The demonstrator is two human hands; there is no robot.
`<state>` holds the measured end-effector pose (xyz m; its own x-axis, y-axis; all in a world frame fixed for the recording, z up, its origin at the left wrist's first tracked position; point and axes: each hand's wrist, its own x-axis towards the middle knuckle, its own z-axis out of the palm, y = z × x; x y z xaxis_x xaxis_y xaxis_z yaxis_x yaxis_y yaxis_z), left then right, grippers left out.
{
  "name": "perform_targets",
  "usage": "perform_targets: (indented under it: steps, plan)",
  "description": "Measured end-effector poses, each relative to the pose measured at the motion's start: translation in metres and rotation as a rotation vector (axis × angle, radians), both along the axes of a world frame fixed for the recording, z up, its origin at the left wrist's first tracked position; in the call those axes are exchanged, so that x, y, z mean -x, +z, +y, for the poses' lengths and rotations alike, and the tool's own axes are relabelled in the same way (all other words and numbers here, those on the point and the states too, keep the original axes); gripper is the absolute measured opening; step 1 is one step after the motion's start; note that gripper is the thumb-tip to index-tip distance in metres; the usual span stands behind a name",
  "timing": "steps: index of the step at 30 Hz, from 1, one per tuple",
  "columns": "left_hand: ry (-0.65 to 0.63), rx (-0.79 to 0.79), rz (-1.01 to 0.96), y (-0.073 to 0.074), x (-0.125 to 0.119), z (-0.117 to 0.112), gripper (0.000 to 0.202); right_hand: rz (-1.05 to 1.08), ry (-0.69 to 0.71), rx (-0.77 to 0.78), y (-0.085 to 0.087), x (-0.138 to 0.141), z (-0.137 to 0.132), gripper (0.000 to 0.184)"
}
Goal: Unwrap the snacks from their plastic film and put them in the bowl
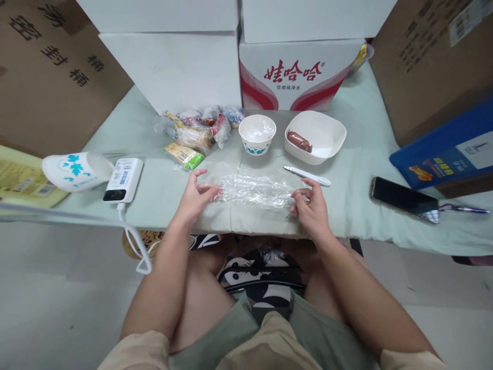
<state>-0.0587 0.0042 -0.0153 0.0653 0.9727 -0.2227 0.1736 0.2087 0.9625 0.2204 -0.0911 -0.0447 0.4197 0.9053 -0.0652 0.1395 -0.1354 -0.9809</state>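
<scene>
A crinkled sheet of clear plastic wrap (256,190) stretches between my two hands, over the near part of the cloth-covered table. My left hand (196,198) grips its left end, the thumb pressed on the film and the index finger raised. At the right end, my right hand (310,208) pinches the film between thumb and fingers. Just beyond it lies a white-handled craft knife (308,176). Behind the film stand a paper cup (257,134) with blue leaf print and a white bowl (333,134). A wrapped brown sausage (299,141) rests inside the bowl.
Several packaged snacks (194,134) are heaped behind my left hand. To the left are a white power bank (124,180) with its cable and a stack of paper cups (75,171). A phone (404,198) lies at right. Cartons (292,77) line the back and sides.
</scene>
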Motion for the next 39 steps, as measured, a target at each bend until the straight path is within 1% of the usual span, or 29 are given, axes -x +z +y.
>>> perform_targets:
  steps: [1,3,5,8,12,15,17,19,21,22,24,25,27,29,30,31,33,34,35,37,39]
  plan:
    - [-0.011,-0.034,0.013,-0.001,0.000,0.000,0.072,-0.007,-0.023,-0.006,0.000,-0.001,0.000,0.039]
    - [-0.008,-0.104,0.090,-0.003,0.000,0.002,0.074,-0.023,-0.054,-0.019,-0.001,-0.002,0.000,0.041]
    - [0.017,-0.154,0.169,-0.005,-0.002,0.004,0.067,-0.039,-0.046,-0.011,0.000,-0.003,-0.001,0.046]
    - [0.079,-0.187,0.237,-0.008,-0.003,0.008,0.054,-0.109,0.009,0.029,0.001,-0.004,-0.002,0.054]
    - [0.126,-0.173,0.330,-0.011,-0.001,0.015,0.043,-0.387,0.055,0.043,0.001,-0.003,-0.004,0.054]
    - [0.142,-0.205,0.446,-0.013,0.000,0.019,0.036,-0.614,0.091,0.066,0.000,0.000,-0.008,0.055]
    - [0.122,-0.247,0.535,-0.013,-0.002,0.020,0.033,-0.731,0.115,0.108,-0.001,0.004,-0.011,0.054]
    - [0.083,-0.283,0.625,-0.013,-0.005,0.019,0.036,-0.820,0.120,0.117,-0.002,0.008,-0.013,0.052]
    - [0.038,-0.298,0.691,-0.015,-0.009,0.016,0.038,-0.883,0.111,0.057,-0.004,0.011,-0.014,0.050]
    - [0.018,-0.299,0.700,-0.016,-0.011,0.015,0.036,-0.910,0.106,0.015,-0.004,0.012,-0.014,0.049]
    - [-0.038,-0.295,0.644,-0.018,-0.013,0.014,0.026,-0.957,0.094,-0.049,-0.005,0.013,-0.015,0.048]
    - [-0.064,-0.287,0.573,-0.018,-0.014,0.013,0.023,-0.974,0.092,-0.059,-0.005,0.014,-0.016,0.049]
    - [-0.098,-0.227,0.342,-0.015,-0.013,0.013,0.023,-0.993,0.099,-0.035,-0.005,0.015,-0.017,0.050]
    - [-0.108,-0.086,0.077,-0.009,-0.011,0.012,0.028,-1.004,0.125,0.018,-0.005,0.016,-0.019,0.050]
    - [-0.108,0.009,-0.017,-0.005,-0.009,0.012,0.036,-1.013,0.142,0.044,-0.005,0.017,-0.019,0.050]
    - [-0.105,0.101,-0.075,-0.001,-0.006,0.012,0.048,-1.026,0.160,0.064,-0.005,0.018,-0.019,0.050]
    - [-0.088,0.227,-0.094,0.004,-0.001,0.014,0.070,-1.053,0.190,0.086,-0.006,0.020,-0.017,0.049]
    - [-0.074,0.252,-0.081,0.006,0.001,0.015,0.074,-1.062,0.202,0.092,-0.006,0.022,-0.016,0.048]
    - [-0.057,0.251,-0.069,0.006,0.002,0.017,0.072,-1.065,0.209,0.101,-0.007,0.023,-0.016,0.048]
    - [-0.035,0.211,-0.050,0.004,0.003,0.020,0.059,-1.062,0.215,0.127,-0.007,0.024,-0.018,0.046]
    - [-0.029,0.146,-0.032,0.000,0.001,0.022,0.051,-1.071,0.235,0.144,-0.005,0.024,-0.030,0.047]
